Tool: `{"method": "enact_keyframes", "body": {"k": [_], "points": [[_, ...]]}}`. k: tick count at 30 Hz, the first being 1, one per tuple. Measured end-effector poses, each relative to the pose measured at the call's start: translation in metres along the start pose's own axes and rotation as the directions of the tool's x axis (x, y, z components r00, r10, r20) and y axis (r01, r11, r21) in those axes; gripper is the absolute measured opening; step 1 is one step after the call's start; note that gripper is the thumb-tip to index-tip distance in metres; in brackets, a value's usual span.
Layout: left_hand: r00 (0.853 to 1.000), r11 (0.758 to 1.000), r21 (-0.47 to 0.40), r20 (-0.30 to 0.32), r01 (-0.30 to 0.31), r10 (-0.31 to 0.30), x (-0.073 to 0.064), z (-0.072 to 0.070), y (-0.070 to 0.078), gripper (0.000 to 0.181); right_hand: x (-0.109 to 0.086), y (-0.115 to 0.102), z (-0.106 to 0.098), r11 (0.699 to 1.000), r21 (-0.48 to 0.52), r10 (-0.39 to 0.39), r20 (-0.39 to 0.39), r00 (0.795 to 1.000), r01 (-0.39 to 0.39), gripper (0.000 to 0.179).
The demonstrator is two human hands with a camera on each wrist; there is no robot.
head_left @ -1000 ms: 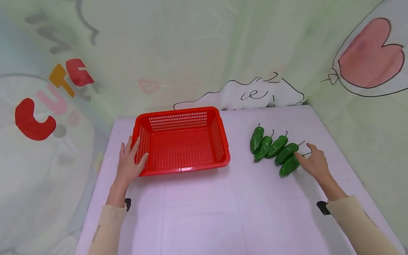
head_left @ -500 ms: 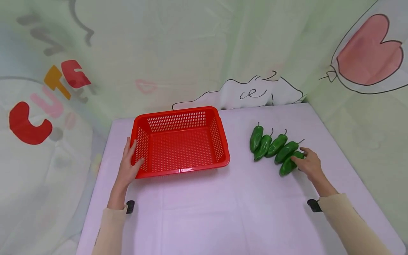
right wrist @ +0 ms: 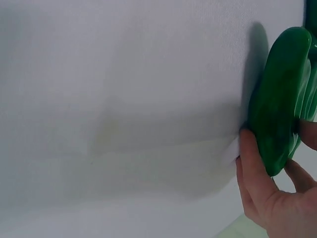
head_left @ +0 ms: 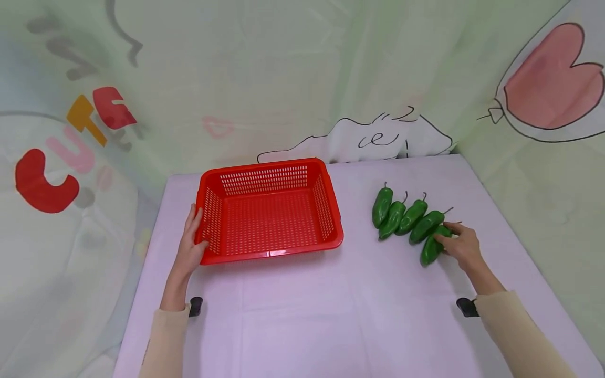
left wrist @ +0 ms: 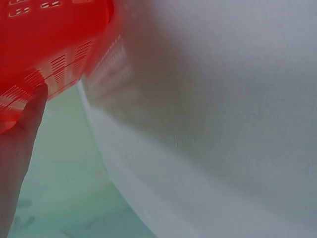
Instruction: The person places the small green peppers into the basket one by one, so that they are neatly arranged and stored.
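Note:
At the left of the head view, my left hand (head_left: 187,252) grips the left side of a red plastic basket (head_left: 269,254), thumb over the rim and fingers along the outer wall. In the left wrist view a finger (left wrist: 33,111) lies against the slotted wall. My right hand (head_left: 465,247) holds the nearest green pepper (head_left: 430,251) by its stem end, thumb on one side and fingers on the other. The right wrist view shows this pepper (right wrist: 280,94) between thumb and fingers, a shadow beside it. Several other green peppers (head_left: 412,217) lie in a slanting row beside it.
A pale cloth covers the table (head_left: 302,315), its right edge running past my right forearm. Printed curtains (head_left: 264,68) hang behind and at both sides. The basket stands left of the peppers, with a strip of table between them.
My right hand has moved left onto the nearest pepper and taken hold of it; that pepper has turned and shifted slightly away from its neighbour. The left hand's thumb has drawn back toward the basket's rim.

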State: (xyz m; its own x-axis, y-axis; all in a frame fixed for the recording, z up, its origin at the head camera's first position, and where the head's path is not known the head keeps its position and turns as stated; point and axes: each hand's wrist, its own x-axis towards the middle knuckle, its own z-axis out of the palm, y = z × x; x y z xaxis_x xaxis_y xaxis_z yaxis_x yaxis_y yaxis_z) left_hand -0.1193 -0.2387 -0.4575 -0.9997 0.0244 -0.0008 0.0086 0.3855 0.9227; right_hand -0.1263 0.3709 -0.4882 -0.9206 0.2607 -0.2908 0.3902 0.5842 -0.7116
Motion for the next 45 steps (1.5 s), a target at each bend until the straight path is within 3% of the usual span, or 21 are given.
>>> {"method": "enact_keyframes", "body": {"k": [8, 18, 27, 29, 31, 36, 39, 45], "points": [[1.0, 1.0, -0.013, 0.021, 0.005, -0.004, 0.0, -0.002, 0.002, 0.077, 0.0, 0.005, -0.007, 0.998, 0.034, -0.048, 0.089, 0.995, 0.045, 0.061], [1.0, 1.0, -0.019, -0.005, 0.001, -0.001, 0.007, -0.002, -0.037, 0.084, -0.003, -0.006, -0.017, 0.993, 0.001, -0.117, 0.091, 0.989, 0.117, 0.059], [0.999, 0.997, -0.074, -0.046, 0.017, -0.02, 0.002, -0.003, -0.046, 0.084, -0.001, -0.058, -0.014, 0.972, 0.015, -0.236, 0.07, 0.969, 0.235, 0.058], [0.999, 0.996, -0.088, -0.033, 0.03, -0.033, 0.003, -0.003, -0.045, 0.084, -0.002, -0.075, -0.008, 0.964, 0.029, -0.266, 0.076, 0.961, 0.264, 0.059], [0.999, 0.994, -0.098, -0.023, 0.047, -0.05, 0.002, -0.003, -0.035, 0.083, -0.002, -0.091, -0.002, 0.957, 0.047, -0.291, 0.087, 0.953, 0.288, 0.059], [0.998, 0.993, -0.104, -0.02, 0.054, -0.056, 0.005, -0.001, -0.027, 0.082, 0.0, -0.126, 0.012, 0.952, 0.056, -0.305, 0.129, 0.944, 0.3, 0.06], [0.999, 0.994, -0.103, -0.033, 0.028, -0.032, 0.01, 0.002, -0.039, 0.084, 0.002, -0.142, 0.02, 0.949, 0.078, -0.313, 0.154, 0.937, 0.304, 0.061], [0.999, 0.994, -0.102, -0.031, 0.026, -0.03, 0.011, 0.002, -0.037, 0.085, 0.003, -0.161, 0.032, 0.942, 0.139, -0.328, 0.187, 0.926, 0.306, 0.061]]}}
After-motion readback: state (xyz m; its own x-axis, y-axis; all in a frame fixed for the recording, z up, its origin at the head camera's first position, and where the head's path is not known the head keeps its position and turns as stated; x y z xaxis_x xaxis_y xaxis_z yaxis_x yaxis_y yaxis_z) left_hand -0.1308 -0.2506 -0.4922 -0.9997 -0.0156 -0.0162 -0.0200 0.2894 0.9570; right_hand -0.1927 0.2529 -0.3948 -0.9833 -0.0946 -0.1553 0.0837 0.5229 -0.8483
